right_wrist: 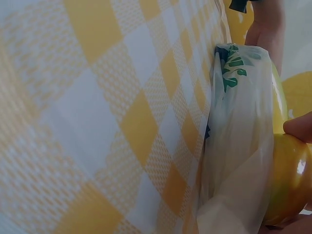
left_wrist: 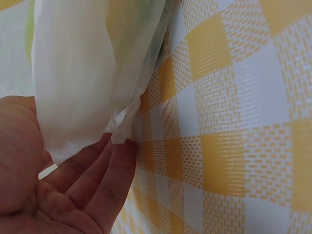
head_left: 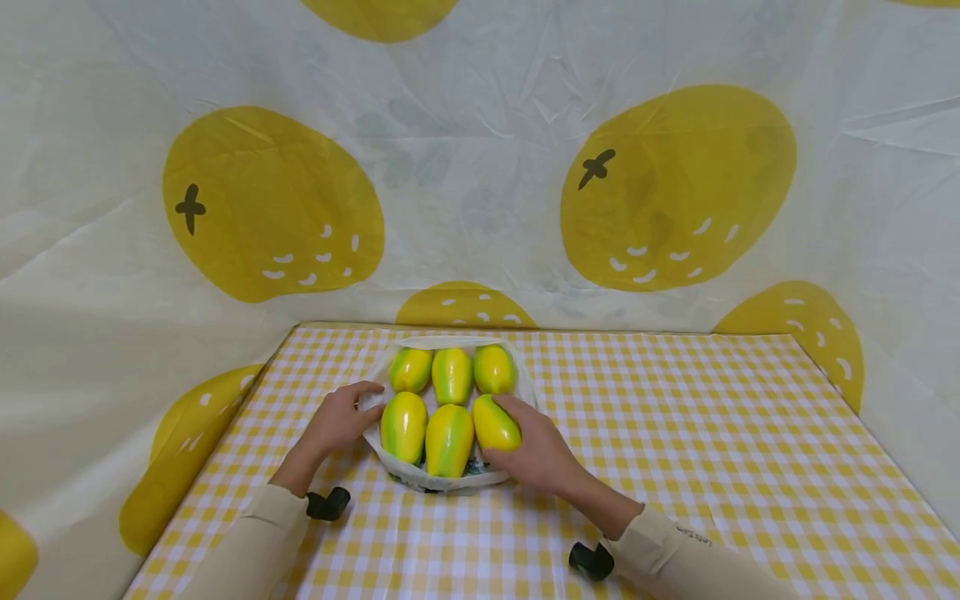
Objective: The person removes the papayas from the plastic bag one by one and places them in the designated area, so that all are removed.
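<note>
A white plastic bag (head_left: 393, 468) lies opened out on the table, with several glossy yellow-green mangoes (head_left: 452, 375) in two rows inside it. My right hand (head_left: 536, 446) grips the front-right mango (head_left: 495, 423), thumb on one side and fingers on the other. In the right wrist view that mango (right_wrist: 291, 180) sits at the bag's rim, partly out of frame. At the bag's left side is my left hand (head_left: 337, 421), thumb and fingers spread by its edge. The left wrist view has the bag's side (left_wrist: 73, 83) hanging before the left hand's fingers (left_wrist: 114, 183).
A yellow-and-white checked cloth (head_left: 712, 450) covers the table. Behind it hangs a pale sheet (head_left: 480, 208) printed with large yellow fruits. Dark wrist devices (head_left: 592, 562) show beside both beige sleeves (head_left: 675, 558).
</note>
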Tool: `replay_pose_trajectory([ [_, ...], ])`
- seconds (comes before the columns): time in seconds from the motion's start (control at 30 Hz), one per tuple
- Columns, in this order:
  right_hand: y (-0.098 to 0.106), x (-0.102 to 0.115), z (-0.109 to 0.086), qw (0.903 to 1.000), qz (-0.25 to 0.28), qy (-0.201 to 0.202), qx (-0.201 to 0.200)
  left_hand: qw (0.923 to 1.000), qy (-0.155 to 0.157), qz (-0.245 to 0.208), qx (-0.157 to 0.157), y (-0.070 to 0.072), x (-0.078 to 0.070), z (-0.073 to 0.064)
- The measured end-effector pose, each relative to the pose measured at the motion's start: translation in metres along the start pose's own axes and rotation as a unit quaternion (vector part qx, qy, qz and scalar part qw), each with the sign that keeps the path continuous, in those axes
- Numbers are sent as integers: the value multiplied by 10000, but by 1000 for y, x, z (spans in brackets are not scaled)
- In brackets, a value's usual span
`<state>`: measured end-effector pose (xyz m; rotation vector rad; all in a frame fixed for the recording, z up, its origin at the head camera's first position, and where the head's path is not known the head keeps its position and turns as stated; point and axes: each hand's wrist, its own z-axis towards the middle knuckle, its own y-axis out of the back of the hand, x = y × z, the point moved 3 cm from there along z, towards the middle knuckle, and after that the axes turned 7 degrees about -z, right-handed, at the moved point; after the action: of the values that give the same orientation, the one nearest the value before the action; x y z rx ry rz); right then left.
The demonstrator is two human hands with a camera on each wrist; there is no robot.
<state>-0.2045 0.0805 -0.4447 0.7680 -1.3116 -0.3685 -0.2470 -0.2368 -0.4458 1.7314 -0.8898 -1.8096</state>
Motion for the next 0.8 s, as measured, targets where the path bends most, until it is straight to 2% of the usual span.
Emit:
replay_pose_trajectory([
  [0.27,8,2,-2,9995,-31,215,-213,10000,-7,5,27,0,1,0],
  [0.8,19,4,-4,9984,-46,301,-480,10000,1,27,51,0,4,1],
])
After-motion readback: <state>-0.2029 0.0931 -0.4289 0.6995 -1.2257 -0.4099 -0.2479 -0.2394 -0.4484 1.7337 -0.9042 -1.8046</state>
